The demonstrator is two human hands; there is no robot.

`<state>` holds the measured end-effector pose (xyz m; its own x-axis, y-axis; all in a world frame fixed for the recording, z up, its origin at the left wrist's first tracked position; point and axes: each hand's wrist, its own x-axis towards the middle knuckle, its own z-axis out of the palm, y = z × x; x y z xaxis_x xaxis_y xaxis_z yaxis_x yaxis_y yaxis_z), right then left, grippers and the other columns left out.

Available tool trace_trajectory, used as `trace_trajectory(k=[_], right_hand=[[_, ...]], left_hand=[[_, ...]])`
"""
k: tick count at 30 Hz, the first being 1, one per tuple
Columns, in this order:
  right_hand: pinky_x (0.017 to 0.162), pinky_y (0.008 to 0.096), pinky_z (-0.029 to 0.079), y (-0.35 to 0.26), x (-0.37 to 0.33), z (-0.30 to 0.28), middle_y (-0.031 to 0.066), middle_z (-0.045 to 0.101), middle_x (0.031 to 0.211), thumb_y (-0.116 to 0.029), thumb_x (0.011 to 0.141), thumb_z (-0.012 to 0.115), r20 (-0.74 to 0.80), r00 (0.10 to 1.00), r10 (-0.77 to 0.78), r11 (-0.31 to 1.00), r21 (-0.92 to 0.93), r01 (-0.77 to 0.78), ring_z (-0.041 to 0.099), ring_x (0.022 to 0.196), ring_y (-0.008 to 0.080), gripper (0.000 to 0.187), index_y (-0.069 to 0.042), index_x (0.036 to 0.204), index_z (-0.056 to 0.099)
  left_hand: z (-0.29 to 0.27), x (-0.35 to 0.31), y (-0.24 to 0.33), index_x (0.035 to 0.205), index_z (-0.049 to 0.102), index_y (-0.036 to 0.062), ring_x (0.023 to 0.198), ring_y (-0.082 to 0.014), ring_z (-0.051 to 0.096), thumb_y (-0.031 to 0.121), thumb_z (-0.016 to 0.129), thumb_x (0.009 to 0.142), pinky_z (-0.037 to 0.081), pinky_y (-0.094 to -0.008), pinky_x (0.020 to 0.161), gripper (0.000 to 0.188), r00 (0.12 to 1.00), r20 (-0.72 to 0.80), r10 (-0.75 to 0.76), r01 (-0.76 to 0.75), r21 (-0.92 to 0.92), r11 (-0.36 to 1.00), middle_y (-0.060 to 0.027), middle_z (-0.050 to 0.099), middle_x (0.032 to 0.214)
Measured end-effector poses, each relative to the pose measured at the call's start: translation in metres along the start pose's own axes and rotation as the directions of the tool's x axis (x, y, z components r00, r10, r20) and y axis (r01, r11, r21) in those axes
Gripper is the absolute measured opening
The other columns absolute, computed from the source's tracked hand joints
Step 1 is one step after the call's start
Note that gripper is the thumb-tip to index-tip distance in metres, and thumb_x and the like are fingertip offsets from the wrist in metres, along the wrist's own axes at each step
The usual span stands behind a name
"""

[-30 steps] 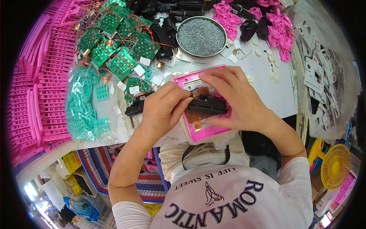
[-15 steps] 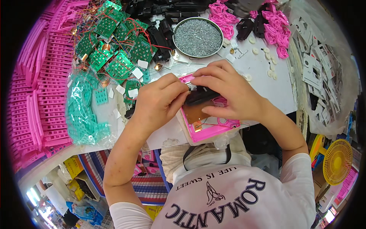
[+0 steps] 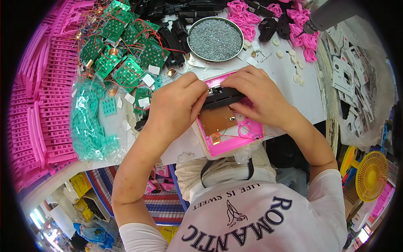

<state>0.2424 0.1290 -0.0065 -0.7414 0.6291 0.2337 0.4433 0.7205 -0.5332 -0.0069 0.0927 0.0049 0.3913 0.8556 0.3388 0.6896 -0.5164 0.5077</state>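
Note:
A long black plastic part (image 3: 221, 98) lies across the upper half of a pink plastic casing (image 3: 228, 148). My right hand (image 3: 261, 97) grips its right end, with the thumb on the near side and the fingers over the far side. My left hand (image 3: 175, 108) is pinched at the part's left end; whatever is between those fingertips is too hidden to name. Inside the casing, a brown circuit board (image 3: 216, 120) with thin wires shows below the black part. The casing rests near the table's front edge, over my lap.
A round tin of small screws (image 3: 216, 40) stands beyond my hands. Green circuit boards (image 3: 128, 73) with red wires heap at left, beside stacked pink panels (image 3: 61, 96). White plates (image 3: 346, 77) fill a bag at right. A dark cylindrical tool (image 3: 331, 17) juts in at upper right.
The black part shows more fully and sits flatter across the casing. My right fingers have shifted along its far side. The dark tool has swung from the top middle to the upper right.

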Motion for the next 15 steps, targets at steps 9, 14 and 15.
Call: trace_trajectory(k=[9, 14, 15], right_hand=[[0.092, 0.0447, 0.047, 0.006, 0.003, 0.004, 0.006, 0.067, 0.113, -0.013, 0.068, 0.082, -0.066, 0.996, -0.064, 0.998, 0.007, 0.064, 0.058, 0.106, 0.0315, 0.053, -0.01, 0.117, 0.064], [0.091, 0.0444, 0.048, 0.007, 0.004, 0.002, 0.0061, 0.066, 0.113, -0.011, 0.067, 0.083, -0.061, 0.994, -0.088, 0.996, 0.025, 0.089, 0.057, 0.105, 0.0317, 0.056, -0.01, 0.12, 0.064], [0.091, 0.0442, 0.049, 0.007, 0.005, 0.003, 0.0064, 0.066, 0.114, -0.011, 0.066, 0.083, -0.048, 0.995, -0.088, 0.996, 0.027, 0.089, 0.057, 0.105, 0.0317, 0.057, -0.01, 0.12, 0.064]], left_hand=[[-0.006, 0.027, -0.009, 0.09, 0.066, 0.0047, 0.077, -0.0333, 0.065, 0.004, 0.071, 0.082, 0.051, -0.0423, 0.065, 0.01, 0.961, 0.269, 0.071, -0.067, -0.022, 0.997, -0.0108, 0.063, 0.087], [-0.006, 0.034, -0.011, 0.087, 0.065, 0.004, 0.077, -0.0336, 0.065, 0.005, 0.071, 0.08, 0.052, -0.0434, 0.066, 0.01, 0.933, 0.344, 0.102, -0.117, 0.023, 0.993, -0.0102, 0.062, 0.086], [-0.005, 0.035, -0.012, 0.087, 0.065, 0.0039, 0.077, -0.0336, 0.065, 0.005, 0.071, 0.08, 0.052, -0.0435, 0.066, 0.01, 0.928, 0.358, 0.106, -0.132, 0.049, 0.99, -0.0101, 0.062, 0.085]])
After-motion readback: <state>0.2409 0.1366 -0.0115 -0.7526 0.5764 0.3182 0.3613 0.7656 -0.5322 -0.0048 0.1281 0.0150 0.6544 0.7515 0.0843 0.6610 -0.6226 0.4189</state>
